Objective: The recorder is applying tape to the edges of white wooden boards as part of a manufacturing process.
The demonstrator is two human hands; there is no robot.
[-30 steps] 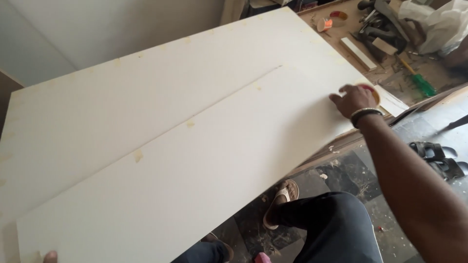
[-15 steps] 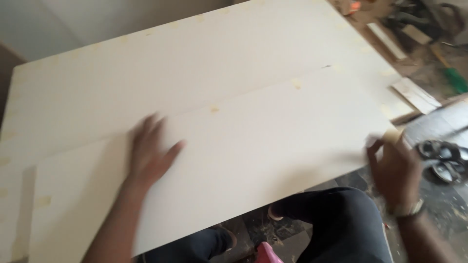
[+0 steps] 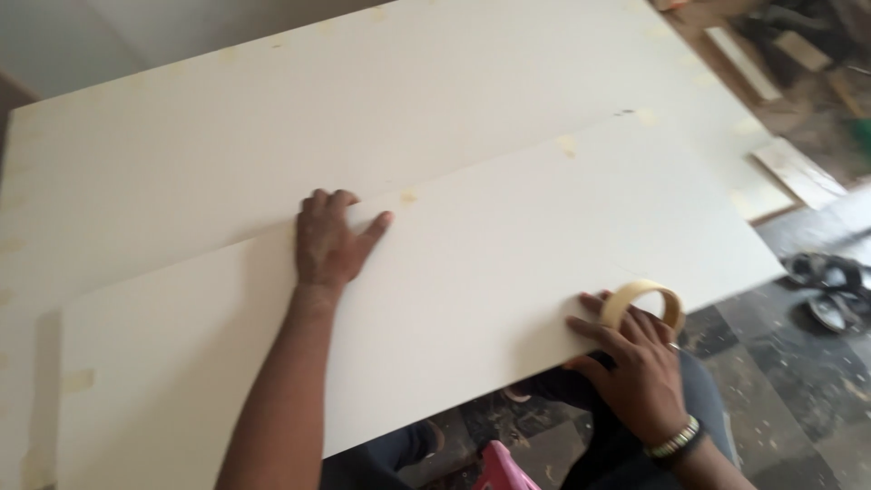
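Pressing flat on the upper white panel (image 3: 472, 299), the left hand (image 3: 328, 243) lies palm down with fingers spread, near the panel's far long edge; it grips nothing. That panel rests at a slight angle on a larger white board (image 3: 272, 118), whose surface shows faint yellowish tape marks. The right hand (image 3: 635, 372) sits at the panel's near edge, fingers curled around a roll of tan masking tape (image 3: 642, 301), which stands on edge against the panel. A metal bracelet (image 3: 673, 439) circles the right wrist. Beyond the board's right corner, wood offcuts (image 3: 797, 172) lie on the dusty floor, with a pair of sandals (image 3: 830, 286) nearby.
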